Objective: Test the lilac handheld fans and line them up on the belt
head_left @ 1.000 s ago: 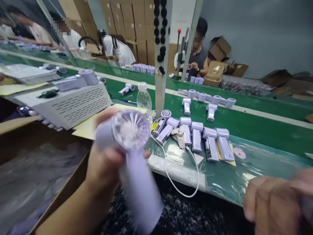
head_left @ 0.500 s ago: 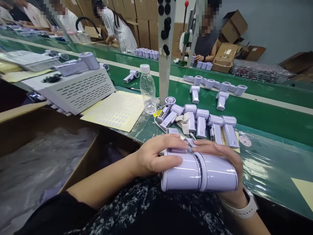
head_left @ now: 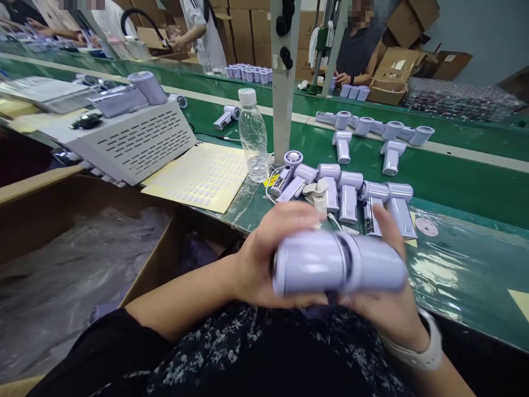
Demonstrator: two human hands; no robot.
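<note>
Between both hands, close to my body, is a shiny lavender handheld fan (head_left: 309,262), blurred by motion. Its cylindrical body lies crosswise, with a dark gap ringing the middle; whether it is one piece or two end to end, I cannot tell. My left hand (head_left: 260,259) wraps the left end, thumb side over the top and fingers below. My right hand (head_left: 392,309) cups the right end from beneath and behind, a finger raised beyond it. Just past the hands, several similar fans (head_left: 349,201) lie in a row on the green table, near a pale cloth scrap (head_left: 316,194).
A plastic bottle (head_left: 253,138) stands by a metal post (head_left: 285,82). To the left are a sticker sheet (head_left: 198,179), a grey vented box (head_left: 140,143) and a carton with plastic bags (head_left: 74,270). More fans (head_left: 390,157) rest on the green conveyor; people work beyond it.
The fan has been lifted slightly and turned. My left fingers have moved from its top to around its end, and my right hand has shifted lower underneath. The view has tilted down a little.
</note>
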